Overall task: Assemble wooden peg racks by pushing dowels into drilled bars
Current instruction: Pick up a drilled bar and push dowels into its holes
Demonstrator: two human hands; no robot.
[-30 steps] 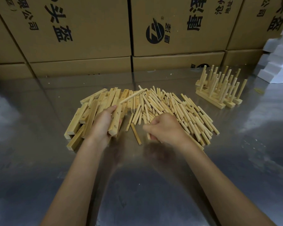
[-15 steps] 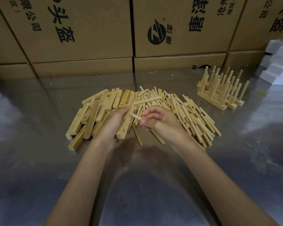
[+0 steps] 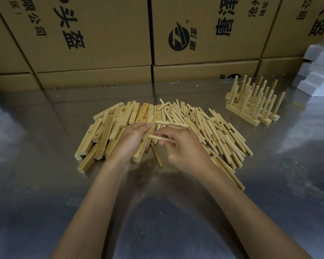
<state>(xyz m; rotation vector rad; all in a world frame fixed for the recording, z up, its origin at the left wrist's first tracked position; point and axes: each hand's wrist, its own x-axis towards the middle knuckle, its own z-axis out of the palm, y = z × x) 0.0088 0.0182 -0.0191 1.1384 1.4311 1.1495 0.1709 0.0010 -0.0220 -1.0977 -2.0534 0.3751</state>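
Left hand [image 3: 131,139] grips a bar [image 3: 141,150]; right hand [image 3: 181,146] pinches a dowel [image 3: 160,137] (light, stiff; hold near its tip)

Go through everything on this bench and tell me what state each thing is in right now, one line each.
Left hand: grips a drilled bar.
Drilled bar: held tilted, no dowel seated yet.
Right hand: pinches a dowel.
Dowel: held sideways, tip near the bar.
Bar pile: loose, unassembled.
Dowel pile: loose, lying flat.
Finished racks: dowels standing upright in bars.
Cardboard boxes: closed, stacked.
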